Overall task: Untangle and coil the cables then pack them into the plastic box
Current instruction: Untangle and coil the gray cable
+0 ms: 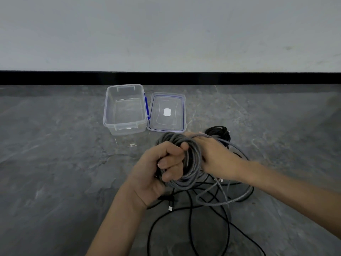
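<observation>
The left hand [162, 169] grips the coiled grey cable [195, 159] above the floor [55, 163]. The right hand [214, 156] curls round its loose strand. Black cables [191, 218] sprawl below. The open box [127, 129] and its lid [166, 100] sit beyond.

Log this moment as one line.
left hand grips grey cable coil; right hand against coil, fingers hidden; plastic box empty, lid beside
</observation>
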